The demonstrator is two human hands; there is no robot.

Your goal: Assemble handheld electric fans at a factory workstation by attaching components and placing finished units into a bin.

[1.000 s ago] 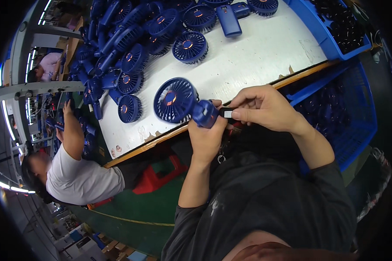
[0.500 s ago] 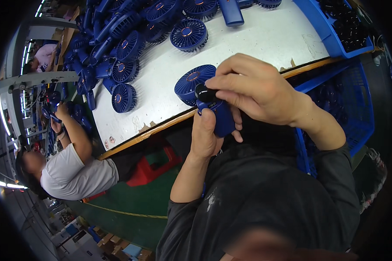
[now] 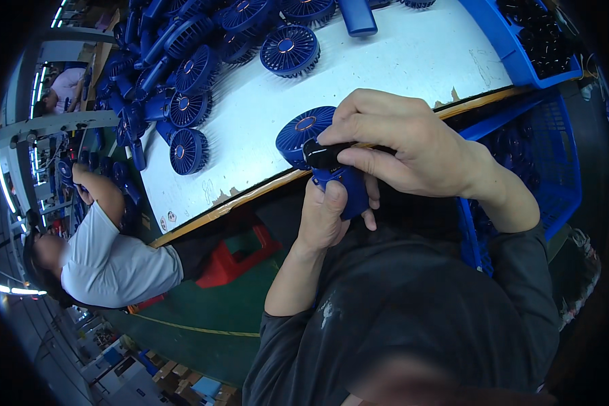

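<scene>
In front of my body, just over the table's near edge, is a blue handheld fan [image 3: 296,137] with a round slatted head. My left hand [image 3: 319,218] is closed round its handle, the thumb lying along the upper face. Between the thumb and fingers of my right hand [image 3: 413,139] is a glossy black rounded piece [image 3: 320,155]. It sits at the fan's neck, between head and handle; whether it is fixed there I cannot tell. My right fingers cover part of it.
Many blue fans [image 3: 196,68] are heaped on the white table [image 3: 399,61] at the far left. A blue bin [image 3: 514,61] of glossy black parts stands far right, above a blue crate [image 3: 568,169]. A co-worker in a white shirt [image 3: 118,271] sits left, near a red stool [image 3: 227,264].
The black piece in my right hand has tilted and now lies more sideways over the fan's neck. My left thumb has shifted slightly right. The co-worker's arms have moved left.
</scene>
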